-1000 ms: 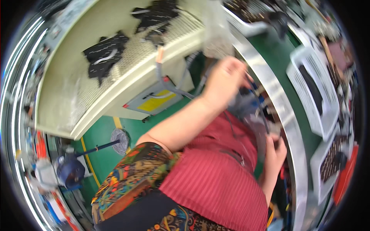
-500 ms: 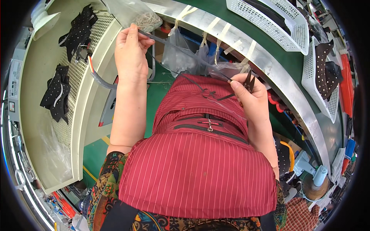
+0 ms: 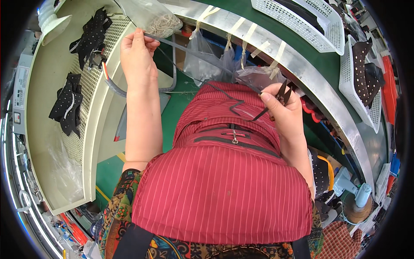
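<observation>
By the bench [image 3: 299, 64], left grip [image 3: 138, 56] pinches a strip [image 3: 185, 48]; right grip [image 3: 283, 105], strip and scissors [image 3: 283, 91] (panel [image 3: 20, 88] markings illegible).

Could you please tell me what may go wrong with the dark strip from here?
1. The dark strip spans from the left hand to the right hand; it might slip from either grip.
2. The black pointed tool sits in the right hand too, so it could nick strip or skin.
3. A loose dark length lies on the red apron and might tangle.
</observation>
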`<act>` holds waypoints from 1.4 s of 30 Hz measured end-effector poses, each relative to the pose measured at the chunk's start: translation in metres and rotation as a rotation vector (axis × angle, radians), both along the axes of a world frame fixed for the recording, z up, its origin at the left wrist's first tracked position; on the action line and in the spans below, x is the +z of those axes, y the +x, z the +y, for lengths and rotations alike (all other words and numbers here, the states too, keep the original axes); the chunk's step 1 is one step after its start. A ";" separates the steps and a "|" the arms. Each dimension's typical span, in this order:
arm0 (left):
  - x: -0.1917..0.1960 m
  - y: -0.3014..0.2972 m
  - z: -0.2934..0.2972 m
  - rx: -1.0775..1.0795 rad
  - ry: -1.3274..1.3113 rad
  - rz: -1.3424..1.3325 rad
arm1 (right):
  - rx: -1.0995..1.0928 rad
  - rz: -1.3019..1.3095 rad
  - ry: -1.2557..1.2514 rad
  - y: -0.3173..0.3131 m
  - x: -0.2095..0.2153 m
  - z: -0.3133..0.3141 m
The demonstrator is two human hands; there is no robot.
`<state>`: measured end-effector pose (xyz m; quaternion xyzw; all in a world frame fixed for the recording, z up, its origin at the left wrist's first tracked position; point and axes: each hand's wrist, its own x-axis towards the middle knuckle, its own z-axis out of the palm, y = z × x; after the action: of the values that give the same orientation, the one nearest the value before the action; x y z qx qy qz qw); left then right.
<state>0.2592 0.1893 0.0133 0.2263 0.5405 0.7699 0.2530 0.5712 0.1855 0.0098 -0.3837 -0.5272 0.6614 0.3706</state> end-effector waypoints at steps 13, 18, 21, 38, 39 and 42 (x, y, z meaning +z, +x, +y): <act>-0.029 0.011 0.019 -0.245 -0.281 -0.307 | -0.090 0.284 -0.230 0.017 -0.016 0.016; -0.060 0.020 0.030 -0.200 -0.442 -0.259 | -0.083 0.023 -0.153 0.026 -0.001 0.022; -0.060 0.040 0.029 -0.319 -0.462 0.142 | -0.047 -0.039 -0.136 0.030 0.002 0.028; 0.006 0.107 -0.013 -1.432 -0.300 -0.074 | -0.060 -0.002 -0.203 0.016 0.024 0.011; 0.007 0.106 -0.013 -1.427 -0.300 -0.078 | -0.066 0.000 -0.185 0.015 0.023 0.010; 0.008 0.108 -0.015 -1.381 -0.288 -0.078 | -0.090 0.015 -0.150 0.015 0.020 0.008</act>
<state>0.3667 0.1740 0.0210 0.4542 0.3603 0.3617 0.7302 0.5859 0.1931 0.0296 -0.4286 -0.4555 0.6846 0.3744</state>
